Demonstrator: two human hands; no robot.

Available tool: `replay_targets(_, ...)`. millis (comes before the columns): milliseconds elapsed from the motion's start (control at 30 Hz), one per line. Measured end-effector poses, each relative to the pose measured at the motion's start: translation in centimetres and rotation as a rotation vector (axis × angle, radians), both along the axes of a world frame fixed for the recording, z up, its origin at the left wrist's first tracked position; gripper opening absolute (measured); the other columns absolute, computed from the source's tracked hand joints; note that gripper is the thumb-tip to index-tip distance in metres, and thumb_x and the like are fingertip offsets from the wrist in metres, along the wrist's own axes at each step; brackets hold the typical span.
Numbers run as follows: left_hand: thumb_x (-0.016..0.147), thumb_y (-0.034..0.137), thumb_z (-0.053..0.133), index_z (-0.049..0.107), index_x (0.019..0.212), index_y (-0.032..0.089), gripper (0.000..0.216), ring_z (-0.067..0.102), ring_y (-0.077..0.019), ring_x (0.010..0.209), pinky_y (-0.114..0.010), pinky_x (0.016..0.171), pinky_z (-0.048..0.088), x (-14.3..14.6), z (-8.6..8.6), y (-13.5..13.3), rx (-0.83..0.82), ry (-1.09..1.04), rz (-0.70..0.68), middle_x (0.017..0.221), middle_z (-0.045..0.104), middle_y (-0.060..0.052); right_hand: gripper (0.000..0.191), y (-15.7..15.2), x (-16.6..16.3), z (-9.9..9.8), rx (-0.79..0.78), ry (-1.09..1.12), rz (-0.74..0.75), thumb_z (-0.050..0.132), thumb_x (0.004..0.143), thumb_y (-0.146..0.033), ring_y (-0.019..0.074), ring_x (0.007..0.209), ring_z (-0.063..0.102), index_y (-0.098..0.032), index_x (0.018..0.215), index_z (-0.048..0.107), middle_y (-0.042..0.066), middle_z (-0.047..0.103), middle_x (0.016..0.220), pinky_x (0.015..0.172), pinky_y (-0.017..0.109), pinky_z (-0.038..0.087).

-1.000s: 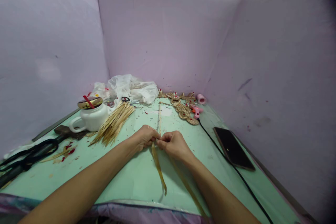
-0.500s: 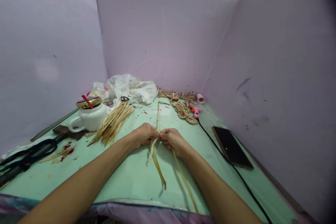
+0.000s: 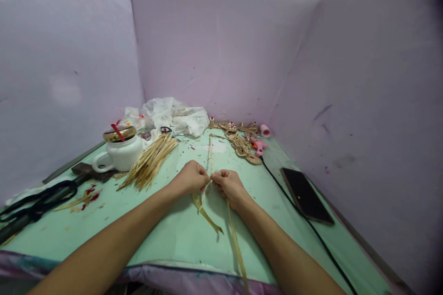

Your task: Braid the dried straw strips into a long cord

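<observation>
A thin braid of pale dried fibre (image 3: 211, 152) runs away from me along the table, its near end pinched between my hands. My left hand (image 3: 192, 176) is closed at the braid's end, fingers curled round the strands. My right hand (image 3: 227, 186) meets it there, thumb and finger pressed together on the same spot. Loose flat fibre strips hang towards me: one strip (image 3: 212, 222) below my left hand, and a longer strip (image 3: 236, 242) passing under my right hand to the table's front edge. Just where the strands cross is hidden by the fingers.
Left stand a white mug (image 3: 121, 154), a bundle of dried strips (image 3: 150, 161), a hammer (image 3: 86, 173) and black-handled scissors (image 3: 38, 203). Behind lie a plastic bag (image 3: 180, 117) and coiled braided pieces (image 3: 242, 145). Right are a pink glue gun (image 3: 258, 146), its cord and a phone (image 3: 307, 196).
My left hand has turned slightly and its fingers have curled in more. The loose strips have swung: the left one's tip to the right, the longer one's lower end to the left.
</observation>
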State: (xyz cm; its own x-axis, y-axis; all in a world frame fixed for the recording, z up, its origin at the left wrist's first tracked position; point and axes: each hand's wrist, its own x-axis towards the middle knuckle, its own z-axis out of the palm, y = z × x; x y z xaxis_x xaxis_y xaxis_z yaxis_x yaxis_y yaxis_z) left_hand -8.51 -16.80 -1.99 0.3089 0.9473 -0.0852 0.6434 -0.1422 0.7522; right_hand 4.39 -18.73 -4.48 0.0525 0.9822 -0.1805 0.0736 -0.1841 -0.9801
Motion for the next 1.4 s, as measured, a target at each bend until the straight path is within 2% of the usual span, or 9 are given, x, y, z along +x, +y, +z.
replay_targets(167,0.066,0.025,0.047,0.057,0.052,0.016,0.019,0.044,-0.0141,0.050,-0.024,0.050,0.026,0.6,-0.1,-2.7,0.376,0.268,0.079,0.049,0.048,-0.004,0.010,-0.1,-0.4,-0.2,-0.008,0.132,-0.018,0.055,0.057,-0.018,0.0023,0.033,0.023,-0.015,0.053,0.046,-0.008,0.036,0.037,0.036,0.020,0.013)
replay_targets(333,0.066,0.020,0.049,0.061,0.064,0.015,0.013,0.048,-0.0165,0.054,-0.026,0.054,0.030,1.6,-0.3,-4.3,0.442,0.324,-0.067,0.055,0.053,-0.007,0.013,-0.1,-0.3,-0.3,-0.087,0.302,0.025,0.056,0.055,-0.017,0.0020,0.032,0.020,-0.016,0.054,0.044,-0.009,0.032,0.036,0.035,0.020,0.008)
replay_targets(433,0.067,0.026,0.050,0.057,0.053,0.014,0.020,0.045,-0.0131,0.048,-0.024,0.050,0.029,1.0,0.6,-3.1,0.327,0.192,-0.016,0.050,0.051,-0.004,0.013,0.0,0.2,-0.1,-0.112,0.342,0.111,0.057,0.056,-0.019,0.0011,0.030,0.016,-0.015,0.052,0.044,-0.010,0.028,0.034,0.035,0.020,0.005)
replay_targets(533,0.068,0.026,0.048,0.055,0.055,0.013,0.019,0.039,-0.0088,0.038,-0.021,0.041,0.026,0.1,1.6,-1.4,-0.013,-0.071,0.194,0.043,0.047,0.000,0.014,0.1,0.5,0.0,-0.116,0.331,0.178,0.057,0.059,-0.022,0.0008,0.029,0.014,-0.014,0.053,0.047,-0.010,0.026,0.032,0.034,0.020,0.004)
replay_targets(633,0.063,0.019,0.050,0.056,0.061,0.010,0.010,0.041,-0.0066,0.036,-0.018,0.036,0.025,-0.1,1.5,-0.3,-0.444,-0.333,0.144,0.047,0.051,0.000,0.015,0.3,0.5,-0.1,-0.084,0.299,0.204,0.058,0.061,-0.024,0.0014,0.030,0.022,-0.013,0.054,0.049,-0.006,0.038,0.036,0.034,0.020,0.008)
replay_targets(700,0.060,0.016,0.051,0.055,0.059,0.009,0.009,0.046,-0.0072,0.039,-0.017,0.036,0.030,0.1,1.0,-0.1,-0.571,-0.429,0.084,0.049,0.053,-0.002,0.014,0.3,0.4,-0.2,-0.051,0.264,0.199,0.058,0.060,-0.023,0.0021,0.032,0.027,-0.013,0.056,0.050,-0.004,0.046,0.040,0.035,0.019,0.011)
replay_targets(1033,0.050,0.011,0.051,0.048,0.047,0.014,0.005,0.023,-0.0049,0.028,-0.020,0.033,0.014,0.5,-0.9,0.4,-0.203,-0.120,0.168,0.029,0.027,0.007,0.008,0.3,1.0,-0.6,0.312,-0.429,0.163,0.055,0.060,-0.020,0.0096,0.053,0.048,-0.013,0.060,0.059,0.002,0.059,0.058,0.050,0.020,0.034)
replay_targets(1200,0.051,0.012,0.050,0.043,0.045,0.015,0.010,0.023,-0.0055,0.028,-0.021,0.033,0.013,0.9,-0.7,-0.1,-0.234,-0.149,0.190,0.029,0.027,0.006,0.014,-0.8,0.9,0.4,0.180,-0.555,0.142,0.054,0.060,-0.023,0.0087,0.047,0.044,-0.011,0.058,0.062,0.003,0.057,0.053,0.044,0.019,0.031)
replay_targets(1400,0.053,0.012,0.049,0.037,0.043,0.016,0.017,0.022,-0.0033,0.027,-0.020,0.030,0.011,0.5,0.1,-0.6,-0.360,-0.381,0.170,0.033,0.031,0.006,0.015,-1.6,0.6,0.6,0.273,-0.545,0.261,0.053,0.062,-0.023,0.0079,0.047,0.042,-0.012,0.060,0.063,0.000,0.054,0.049,0.043,0.019,0.028)
